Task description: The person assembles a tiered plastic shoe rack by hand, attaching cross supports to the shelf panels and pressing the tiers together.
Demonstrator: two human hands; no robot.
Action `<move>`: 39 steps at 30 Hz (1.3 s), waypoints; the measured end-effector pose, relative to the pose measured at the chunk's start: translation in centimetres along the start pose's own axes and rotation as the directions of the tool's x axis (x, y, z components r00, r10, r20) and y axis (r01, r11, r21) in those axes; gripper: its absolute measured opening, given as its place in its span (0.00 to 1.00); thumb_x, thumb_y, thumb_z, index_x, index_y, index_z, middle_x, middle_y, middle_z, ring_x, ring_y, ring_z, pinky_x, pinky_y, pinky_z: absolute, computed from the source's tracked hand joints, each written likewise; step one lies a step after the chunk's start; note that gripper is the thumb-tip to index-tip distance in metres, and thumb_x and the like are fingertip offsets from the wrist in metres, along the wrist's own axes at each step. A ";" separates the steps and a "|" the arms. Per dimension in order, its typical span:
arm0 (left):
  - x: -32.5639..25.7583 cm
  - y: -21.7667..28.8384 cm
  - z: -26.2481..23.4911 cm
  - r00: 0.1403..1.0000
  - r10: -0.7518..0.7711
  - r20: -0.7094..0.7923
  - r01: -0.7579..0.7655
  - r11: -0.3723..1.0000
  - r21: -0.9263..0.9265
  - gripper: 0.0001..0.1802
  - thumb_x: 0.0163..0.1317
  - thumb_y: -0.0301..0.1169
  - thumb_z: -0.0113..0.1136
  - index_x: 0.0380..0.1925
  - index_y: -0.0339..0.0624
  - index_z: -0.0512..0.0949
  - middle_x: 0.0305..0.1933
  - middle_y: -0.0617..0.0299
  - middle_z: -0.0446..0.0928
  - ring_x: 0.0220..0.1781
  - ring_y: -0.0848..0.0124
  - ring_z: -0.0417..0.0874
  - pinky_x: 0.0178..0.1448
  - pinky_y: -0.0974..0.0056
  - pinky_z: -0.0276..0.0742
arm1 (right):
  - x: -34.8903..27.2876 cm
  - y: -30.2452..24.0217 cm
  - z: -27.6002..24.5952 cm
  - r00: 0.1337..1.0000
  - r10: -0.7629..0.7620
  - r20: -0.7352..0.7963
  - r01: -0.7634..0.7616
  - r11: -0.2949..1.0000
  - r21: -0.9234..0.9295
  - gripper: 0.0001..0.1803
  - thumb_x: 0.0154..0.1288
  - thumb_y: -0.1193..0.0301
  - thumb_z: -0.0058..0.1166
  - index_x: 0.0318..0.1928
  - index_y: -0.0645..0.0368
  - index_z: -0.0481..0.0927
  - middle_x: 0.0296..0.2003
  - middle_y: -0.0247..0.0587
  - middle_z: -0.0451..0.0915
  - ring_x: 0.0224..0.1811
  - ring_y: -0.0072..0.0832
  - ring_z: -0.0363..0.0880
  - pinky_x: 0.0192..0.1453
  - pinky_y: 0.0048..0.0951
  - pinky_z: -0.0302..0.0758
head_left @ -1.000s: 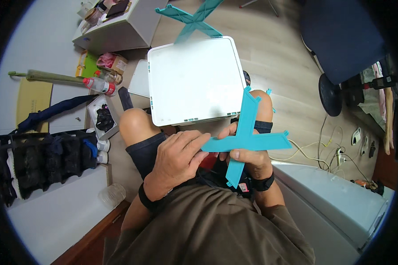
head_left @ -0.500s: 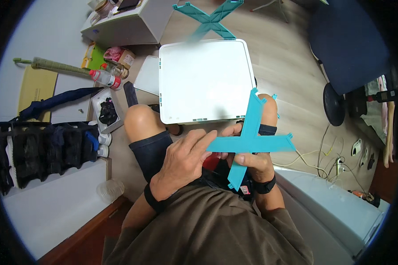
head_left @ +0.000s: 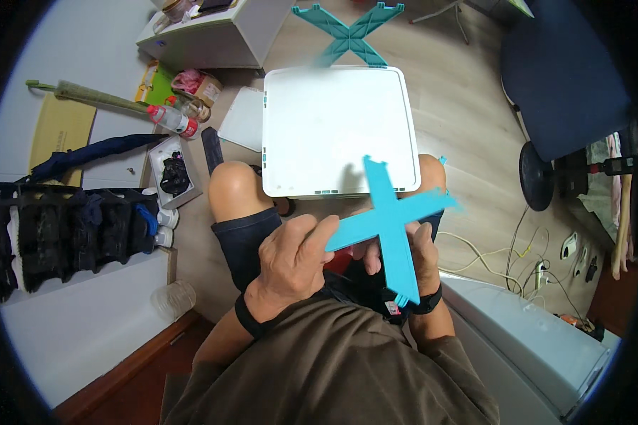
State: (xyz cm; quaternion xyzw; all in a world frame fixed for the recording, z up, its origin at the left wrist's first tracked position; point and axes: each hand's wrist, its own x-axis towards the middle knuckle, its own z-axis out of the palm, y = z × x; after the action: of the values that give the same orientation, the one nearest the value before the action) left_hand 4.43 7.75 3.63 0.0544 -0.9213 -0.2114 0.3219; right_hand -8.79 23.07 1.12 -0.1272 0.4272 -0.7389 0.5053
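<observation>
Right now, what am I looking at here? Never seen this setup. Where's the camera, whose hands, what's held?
No machine: a seated person filmed by a fisheye camera worn on their head, looking down, so straight edges bend. The left hand and right hand together hold a turquoise plastic cross above the lap. A white square panel rests against the knees, and a second turquoise cross lies on the wooden floor beyond it. To the left are a plastic bottle and a folded umbrella.
</observation>
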 end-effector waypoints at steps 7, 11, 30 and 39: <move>0.8 -0.6 -1.4 0.993 -0.077 -0.087 0.077 0.997 0.003 0.22 0.41 0.17 0.58 0.42 0.39 0.76 0.37 0.54 0.69 0.31 0.60 0.75 0.31 0.60 0.73 | -0.7 -1.2 -1.7 0.971 -0.188 0.146 0.230 0.902 -0.366 0.20 0.61 0.63 0.57 0.44 0.71 0.79 0.29 0.42 0.80 0.27 0.23 0.77 0.31 0.23 0.73; 4.0 -3.7 -4.7 0.992 0.086 -0.097 -0.089 0.996 -0.031 0.15 0.47 0.22 0.55 0.39 0.38 0.76 0.35 0.53 0.70 0.29 0.58 0.73 0.30 0.58 0.69 | -1.9 -5.1 -0.7 0.843 -0.475 0.251 0.531 0.666 -0.523 0.09 0.55 0.77 0.58 0.36 0.68 0.81 0.28 0.43 0.81 0.26 0.28 0.79 0.31 0.25 0.74; 6.5 -3.3 -2.5 0.978 0.150 0.145 -0.006 0.716 -0.698 0.09 0.45 0.30 0.46 0.24 0.36 0.70 0.27 0.50 0.67 0.27 0.54 0.71 0.30 0.55 0.69 | 3.0 -5.0 4.3 0.758 -0.093 0.646 0.650 0.186 -0.736 0.28 0.40 0.69 0.70 0.46 0.60 0.80 0.39 0.50 0.78 0.36 0.45 0.75 0.42 0.41 0.73; 6.8 -8.6 -2.6 0.902 -0.334 0.274 0.304 0.038 -0.952 0.24 0.65 0.39 0.47 0.56 0.35 0.67 0.38 0.57 0.74 0.32 0.71 0.77 0.37 0.68 0.75 | 3.4 -3.4 2.4 0.889 -0.126 0.439 0.425 0.581 -0.694 0.11 0.50 0.72 0.68 0.34 0.63 0.82 0.31 0.42 0.82 0.31 0.33 0.81 0.36 0.28 0.75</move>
State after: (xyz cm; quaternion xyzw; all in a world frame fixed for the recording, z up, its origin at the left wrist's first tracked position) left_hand 0.35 -2.55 5.71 0.0340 -0.5090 -0.8284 0.2315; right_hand -11.05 19.42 4.35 -0.5241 0.5819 -0.5186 0.3433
